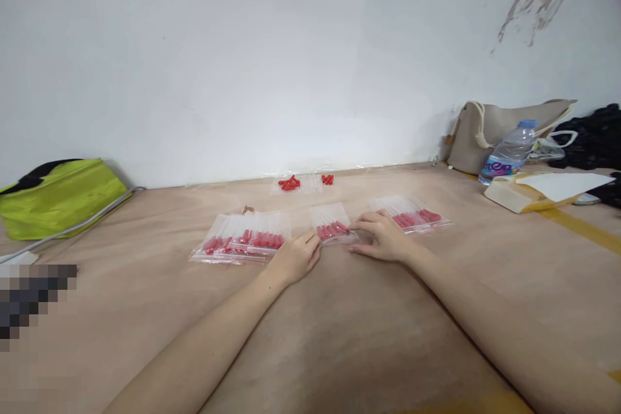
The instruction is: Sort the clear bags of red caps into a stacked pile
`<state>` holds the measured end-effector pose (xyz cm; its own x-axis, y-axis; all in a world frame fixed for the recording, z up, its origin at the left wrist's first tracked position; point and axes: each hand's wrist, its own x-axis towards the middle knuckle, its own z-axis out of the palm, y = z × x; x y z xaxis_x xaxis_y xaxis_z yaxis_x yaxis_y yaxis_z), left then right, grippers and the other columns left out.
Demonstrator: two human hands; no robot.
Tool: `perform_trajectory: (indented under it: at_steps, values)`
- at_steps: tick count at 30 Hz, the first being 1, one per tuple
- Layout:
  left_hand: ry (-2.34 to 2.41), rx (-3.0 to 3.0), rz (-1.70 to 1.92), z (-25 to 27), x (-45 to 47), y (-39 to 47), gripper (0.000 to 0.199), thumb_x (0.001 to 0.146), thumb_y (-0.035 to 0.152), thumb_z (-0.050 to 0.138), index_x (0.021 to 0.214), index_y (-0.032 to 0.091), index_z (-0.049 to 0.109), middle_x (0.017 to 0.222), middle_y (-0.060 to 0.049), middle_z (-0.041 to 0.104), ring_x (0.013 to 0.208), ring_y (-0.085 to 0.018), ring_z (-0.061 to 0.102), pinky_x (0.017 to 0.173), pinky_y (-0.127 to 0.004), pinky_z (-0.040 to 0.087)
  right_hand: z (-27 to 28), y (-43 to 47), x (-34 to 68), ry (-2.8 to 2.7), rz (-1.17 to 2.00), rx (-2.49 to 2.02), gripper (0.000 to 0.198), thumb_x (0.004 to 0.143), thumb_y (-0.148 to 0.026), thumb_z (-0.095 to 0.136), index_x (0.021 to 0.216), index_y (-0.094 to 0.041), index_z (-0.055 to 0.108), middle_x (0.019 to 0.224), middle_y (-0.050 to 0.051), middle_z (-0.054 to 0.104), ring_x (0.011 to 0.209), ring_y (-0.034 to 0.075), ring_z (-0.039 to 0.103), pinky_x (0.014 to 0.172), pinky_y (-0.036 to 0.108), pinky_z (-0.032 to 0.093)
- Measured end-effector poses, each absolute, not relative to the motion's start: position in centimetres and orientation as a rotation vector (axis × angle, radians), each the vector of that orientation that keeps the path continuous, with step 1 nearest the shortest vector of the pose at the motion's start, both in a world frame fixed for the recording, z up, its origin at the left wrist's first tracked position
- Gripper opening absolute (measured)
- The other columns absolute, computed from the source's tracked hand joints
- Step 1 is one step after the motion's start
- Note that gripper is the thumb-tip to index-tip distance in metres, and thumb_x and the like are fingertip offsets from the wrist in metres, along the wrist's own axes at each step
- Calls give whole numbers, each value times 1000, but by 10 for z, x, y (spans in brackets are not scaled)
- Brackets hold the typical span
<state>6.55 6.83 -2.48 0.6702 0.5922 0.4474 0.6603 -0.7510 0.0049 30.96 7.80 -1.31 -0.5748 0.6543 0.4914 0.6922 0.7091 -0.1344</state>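
In the middle of the table lies a small clear zip bag (330, 215) with several short red pieces in a row near its lower edge. My left hand (297, 257) is closed, its curled fingers at the bag's lower left corner. At the bag's right edge is my right hand (384, 237), with thumb and fingers apart and fingertips by the red pieces. Overlapping filled zip bags (242, 239) spread out left of my left hand. More filled bags (412, 215) lie just beyond my right hand, which partly covers them.
Loose red pieces (290, 183) rest on a clear bag near the wall, beside a smaller red heap (328, 179). A yellow-green pouch (63, 197) and grey cable (87, 218) are at left. A water bottle (509, 154), beige bag (473, 136) and paper packet (514, 194) stand right.
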Motion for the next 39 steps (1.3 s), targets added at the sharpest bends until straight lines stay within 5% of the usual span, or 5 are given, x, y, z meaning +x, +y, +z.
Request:
perform_trajectory:
  at_steps: [5,11,17,27,39]
  values:
    - [-987,-2683,-603,-26,63,69,14,85,15,36,82,16,50,82,-5,57,78,-17,55,70,-29,47,-16,81,318,-2479,-450,-909,16,81,-26,50,86,-20,64,74,3,61,75,15,51,75,31,29]
    - [-1023,-2662,-600,-24,62,67,15,85,15,36,83,16,51,83,-5,58,78,-16,56,70,-28,48,-25,86,306,-2427,-825,-863,26,86,-14,41,70,-19,61,61,2,57,67,13,45,74,31,26]
    - [-848,-2509,-639,-22,59,73,23,86,25,46,105,14,51,102,-8,59,91,-17,57,77,-29,50,-28,87,305,-2338,-652,-916,22,86,-20,45,73,-18,63,65,2,61,68,13,48,75,31,26]
    - [-598,-2253,-560,-25,60,80,15,85,11,44,86,12,59,88,-6,64,78,-15,60,67,-26,50,-27,87,305,-2348,-459,-889,20,86,-23,47,74,-19,63,68,1,63,69,12,51,74,29,27]
    - [-719,-2375,-504,-25,58,80,18,87,12,39,79,13,56,76,-6,60,74,-15,57,62,-26,47,-21,80,288,-2306,-771,-808,20,85,-24,47,73,-19,61,67,2,60,73,14,46,76,33,26]
